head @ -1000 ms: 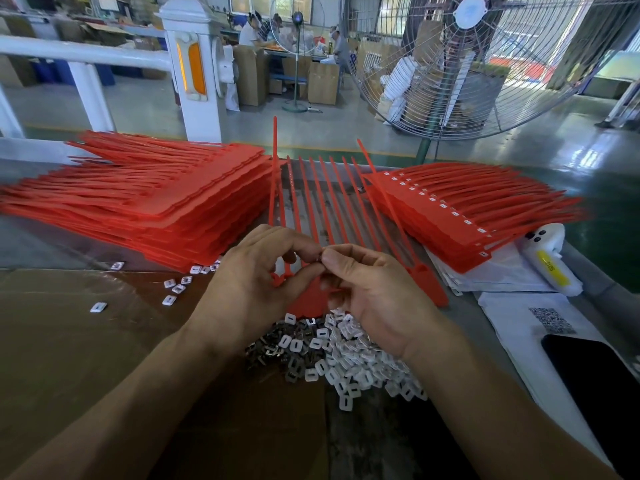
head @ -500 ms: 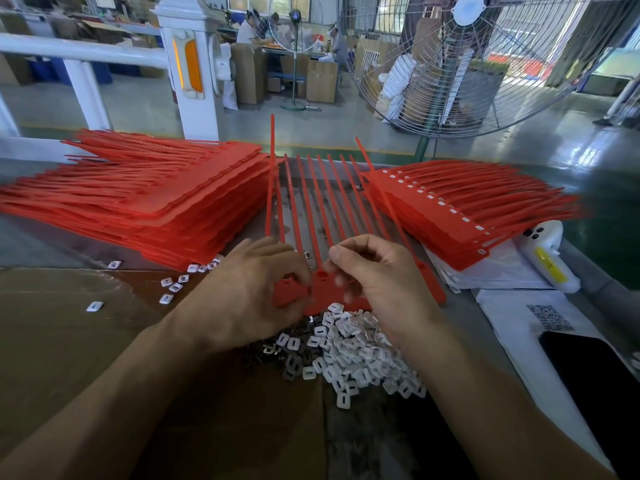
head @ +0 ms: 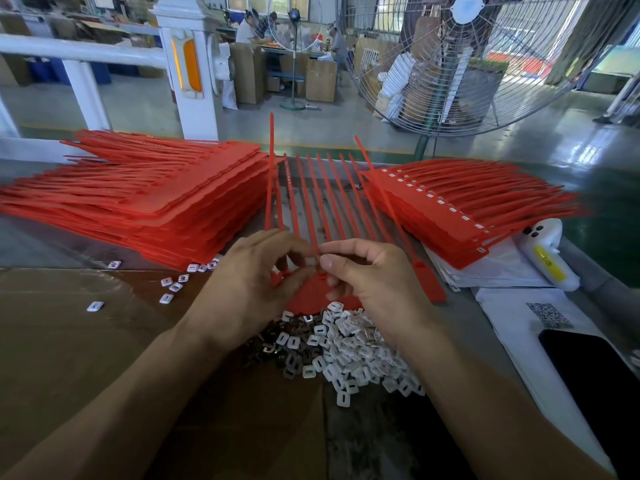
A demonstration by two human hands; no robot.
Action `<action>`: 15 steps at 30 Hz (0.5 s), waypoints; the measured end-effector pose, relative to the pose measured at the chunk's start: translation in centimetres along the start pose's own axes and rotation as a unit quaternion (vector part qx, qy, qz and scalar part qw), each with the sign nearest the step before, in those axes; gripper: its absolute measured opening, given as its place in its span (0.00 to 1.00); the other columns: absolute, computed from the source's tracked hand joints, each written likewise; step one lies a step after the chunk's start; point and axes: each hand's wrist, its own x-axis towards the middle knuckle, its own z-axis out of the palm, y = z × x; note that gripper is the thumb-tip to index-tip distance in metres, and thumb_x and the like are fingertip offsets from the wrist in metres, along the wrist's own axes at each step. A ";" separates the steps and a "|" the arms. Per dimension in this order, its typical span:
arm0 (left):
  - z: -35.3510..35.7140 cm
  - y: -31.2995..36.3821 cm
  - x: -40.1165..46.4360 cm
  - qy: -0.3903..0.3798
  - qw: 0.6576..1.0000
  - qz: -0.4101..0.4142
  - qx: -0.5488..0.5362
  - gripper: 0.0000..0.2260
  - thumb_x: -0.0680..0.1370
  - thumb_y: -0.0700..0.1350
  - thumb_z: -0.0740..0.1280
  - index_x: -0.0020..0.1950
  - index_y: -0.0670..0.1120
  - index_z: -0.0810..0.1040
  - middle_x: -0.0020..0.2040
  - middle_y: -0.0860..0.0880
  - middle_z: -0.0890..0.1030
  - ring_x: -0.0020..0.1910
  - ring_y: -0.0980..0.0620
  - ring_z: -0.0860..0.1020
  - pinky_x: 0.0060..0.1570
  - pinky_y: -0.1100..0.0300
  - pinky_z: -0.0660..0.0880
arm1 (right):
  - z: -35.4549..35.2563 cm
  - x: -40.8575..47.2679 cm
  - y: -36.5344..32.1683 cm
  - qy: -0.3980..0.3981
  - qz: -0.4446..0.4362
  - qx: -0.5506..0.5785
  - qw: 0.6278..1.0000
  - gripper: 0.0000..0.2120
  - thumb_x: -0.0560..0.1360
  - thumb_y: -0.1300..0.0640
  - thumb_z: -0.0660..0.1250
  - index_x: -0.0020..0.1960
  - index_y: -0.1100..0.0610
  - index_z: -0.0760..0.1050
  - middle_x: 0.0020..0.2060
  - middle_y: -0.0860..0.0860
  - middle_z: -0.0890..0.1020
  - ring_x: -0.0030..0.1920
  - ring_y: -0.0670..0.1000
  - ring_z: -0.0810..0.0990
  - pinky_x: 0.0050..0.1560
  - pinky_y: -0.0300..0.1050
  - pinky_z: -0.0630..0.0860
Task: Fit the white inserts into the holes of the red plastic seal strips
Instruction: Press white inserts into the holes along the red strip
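Both hands meet over the middle of the tabletop, just behind the pile of white inserts (head: 349,348). Left hand (head: 249,285) has its fingers curled, thumb & forefinger gripping the head end of the red seal strip sheet (head: 311,292). Right hand (head: 370,278) is curled too, thumb & forefinger pinched at one strip's head, fingertips nearly touching the left's; can't tell if an insert sits between them. The sheet's head end lies under and between the two hands, its tails fanning away twd the far edge, a couple sticking up. Inserts pile is nearest the body, partly under the right wrist; a few loose inserts (head: 173,285) lie left of the left hand. Stack of red strips (head: 138,192) at far left, another stack w/ inserts fitted (head: 460,209) at far right. Phone (head: 602,379) by the right edge.
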 end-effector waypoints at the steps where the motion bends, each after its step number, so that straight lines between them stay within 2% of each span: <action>1: 0.2 0.1 0.0 0.005 1.000 -0.004 0.002 0.07 0.77 0.49 0.71 0.54 0.52 0.80 0.47 0.59 0.79 0.45 0.59 0.78 0.48 0.62 0.74 | 0.1 0.0 0.0 -0.003 -0.002 0.004 1.000 0.05 0.78 0.60 0.73 0.51 0.52 0.86 0.36 0.51 0.85 0.35 0.49 0.83 0.40 0.44 0.82; 7: 0.6 0.7 0.0 0.008 1.000 -0.010 0.022 0.09 0.78 0.54 0.69 0.56 0.54 0.79 0.48 0.60 0.79 0.46 0.60 0.77 0.51 0.56 0.75 | -0.1 -0.1 0.1 0.007 0.005 -0.013 1.000 0.04 0.80 0.55 0.72 0.51 0.54 0.84 0.37 0.47 0.86 0.36 0.43 0.80 0.37 0.38 0.78; 10: 0.6 0.8 0.1 0.022 0.999 -0.015 0.021 0.08 0.77 0.52 0.70 0.54 0.52 0.80 0.47 0.59 0.79 0.46 0.60 0.77 0.51 0.53 0.76 | -0.2 -0.1 0.0 -0.002 0.017 -0.026 1.000 0.05 0.80 0.53 0.71 0.51 0.53 0.84 0.38 0.46 0.86 0.35 0.41 0.80 0.37 0.36 0.77; 15: 0.7 1.1 0.2 0.028 0.999 -0.003 0.032 0.08 0.77 0.50 0.71 0.53 0.49 0.82 0.47 0.57 0.80 0.45 0.58 0.77 0.50 0.49 0.76 | -0.2 0.0 0.1 -0.021 0.021 -0.058 0.998 0.06 0.81 0.50 0.70 0.48 0.50 0.84 0.40 0.51 0.86 0.35 0.42 0.80 0.38 0.37 0.76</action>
